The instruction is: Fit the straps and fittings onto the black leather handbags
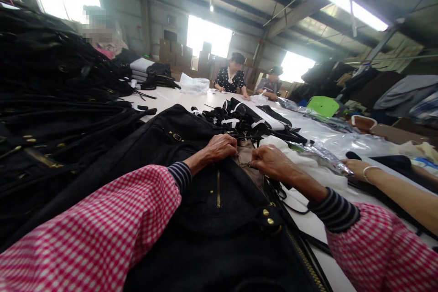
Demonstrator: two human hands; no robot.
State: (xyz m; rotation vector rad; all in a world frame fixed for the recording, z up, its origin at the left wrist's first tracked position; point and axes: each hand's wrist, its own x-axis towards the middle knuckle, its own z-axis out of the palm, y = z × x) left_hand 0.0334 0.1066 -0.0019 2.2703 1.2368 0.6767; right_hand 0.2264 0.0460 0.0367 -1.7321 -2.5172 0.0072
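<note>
A large black bag (191, 191) with brass zippers and studs lies in front of me. Its upper opening is parted, and beige lining (247, 150) shows inside. My left hand (221, 147) is closed on the edge of this opening. Across from it, my right hand (273, 160) pinches at the other edge, with a small brass zipper pull (243, 164) beside its fingertips. Whether the fingers hold the pull or the fabric is hard to make out. A short brass zipper (218, 188) runs down the bag's front pocket.
Black bags (41, 73) are heaped high at the left. Black straps and white pieces (232, 116) lie beyond the bag. Another person's hand (357, 169) reaches in from the right, near clear plastic (325, 137). Two people (230, 80) sit across the white table (171, 96).
</note>
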